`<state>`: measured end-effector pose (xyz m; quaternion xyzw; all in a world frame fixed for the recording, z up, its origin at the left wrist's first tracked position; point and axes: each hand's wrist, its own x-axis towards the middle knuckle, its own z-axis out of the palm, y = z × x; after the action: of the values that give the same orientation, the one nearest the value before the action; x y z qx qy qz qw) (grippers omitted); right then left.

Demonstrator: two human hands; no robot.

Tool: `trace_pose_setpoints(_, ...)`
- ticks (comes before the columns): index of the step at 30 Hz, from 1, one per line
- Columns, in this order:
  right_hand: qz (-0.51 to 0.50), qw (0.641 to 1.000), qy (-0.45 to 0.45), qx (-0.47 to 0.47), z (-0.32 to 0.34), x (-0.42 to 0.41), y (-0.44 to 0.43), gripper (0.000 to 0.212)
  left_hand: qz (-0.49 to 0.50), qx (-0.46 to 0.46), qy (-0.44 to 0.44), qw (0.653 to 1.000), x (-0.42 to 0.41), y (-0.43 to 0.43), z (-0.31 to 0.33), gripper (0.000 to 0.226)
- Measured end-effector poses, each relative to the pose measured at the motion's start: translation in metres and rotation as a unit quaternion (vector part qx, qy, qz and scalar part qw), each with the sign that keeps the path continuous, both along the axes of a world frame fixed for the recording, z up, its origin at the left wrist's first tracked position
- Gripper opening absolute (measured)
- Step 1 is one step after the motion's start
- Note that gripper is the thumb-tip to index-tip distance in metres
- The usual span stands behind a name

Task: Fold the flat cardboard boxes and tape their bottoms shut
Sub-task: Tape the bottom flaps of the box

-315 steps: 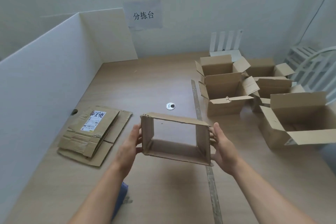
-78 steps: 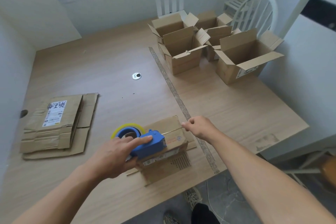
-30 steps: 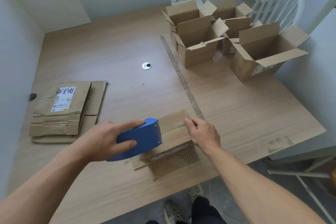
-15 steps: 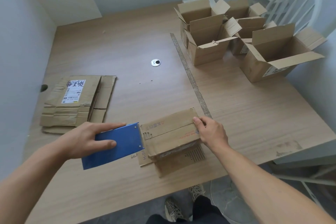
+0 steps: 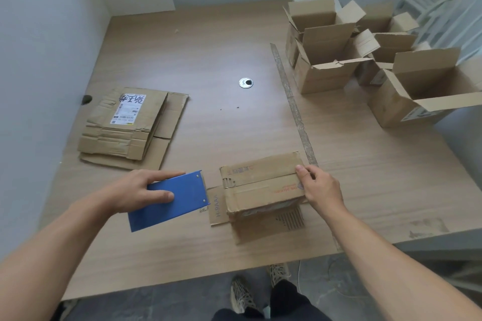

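Box (image 5: 262, 182) lies at the near edge of the table (image 5: 208, 47), turned over so that its closed bottom flaps face up, with their seam running left to right. Its top flaps are spread flat on the wood beneath it, on the left and near sides. Whether tape already covers the seam cannot be told.

At the right end of the box, the right hand (image 5: 319, 190) holds it: the thumb presses on top beside the seam and the fingers curl down over the right edge. The left hand (image 5: 138, 191) is just left of the box and grips a blue tape dispenser (image 5: 169, 200). The thumb lies along its near face and the forefinger stretches along its far edge. The dispenser's right end is just beside the left end of the box, above the spread flap, and a narrow gap shows between the two.

Farther left, a stack of flat boxes (image 5: 130, 128) lies by the white partition (image 5: 39, 60), the top one bearing a printed label. A small metal ring (image 5: 246, 82) sits in the middle of the table. A worn strip (image 5: 294, 107) runs from far to near, ending by the right hand. To the far right stand several open boxes (image 5: 326, 70), flaps up, with a white chair (image 5: 448, 13) behind them. The person's shoes (image 5: 242, 294) show below the table edge.
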<state>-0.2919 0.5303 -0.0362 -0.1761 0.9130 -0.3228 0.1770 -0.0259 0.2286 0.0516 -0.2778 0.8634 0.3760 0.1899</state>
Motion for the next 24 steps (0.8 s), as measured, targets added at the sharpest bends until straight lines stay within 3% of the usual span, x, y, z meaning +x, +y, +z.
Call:
trace_pose_setpoints(5, -0.002, 0.998, 0.022, 0.053, 0.017, -0.001, -0.011, 0.036, -0.001, 0.008, -0.018, 1.000, -0.014, 0.007, -0.013, 0.049)
trace_pose_setpoints(8, 0.027, 0.978, 0.178, 0.102, 0.033, 0.011, -0.018, 0.031, 0.007, 0.024, -0.006, 1.000, -0.022, 0.019, -0.022, 0.040)
trace_pose_setpoints(10, 0.110, 0.947, 0.285, 0.097, 0.035, 0.025, -0.019, 0.021, 0.017, 0.042, 0.009, 0.999, -0.024, 0.025, -0.026, 0.036)
trace_pose_setpoints(12, 0.192, 0.920, 0.332, 0.082, 0.030, 0.039, -0.018, 0.019, 0.029, 0.051, 0.018, 0.998, -0.021, 0.027, -0.029, 0.037)
trace_pose_setpoints(14, 0.260, 0.909, 0.308, 0.105, 0.025, 0.053, -0.019, 0.037, 0.043, 0.053, 0.016, 0.998, -0.017, 0.027, -0.035, 0.042)
trace_pose_setpoints(18, 0.315, 0.912, 0.175, 0.196, 0.024, 0.067, -0.020, 0.091, 0.064, 0.058, 0.013, 0.996, -0.012, 0.032, -0.040, 0.052)
trace_pose_setpoints(20, 0.324, 0.903, 0.169, 0.226, 0.024, 0.069, -0.023, 0.094, 0.075, 0.068, 0.017, 0.995, -0.012, 0.039, -0.038, 0.045)
trace_pose_setpoints(24, 0.328, 0.899, 0.177, 0.231, 0.029, 0.065, -0.033, 0.073, 0.078, 0.093, 0.028, 0.992, -0.013, 0.057, -0.038, 0.041)
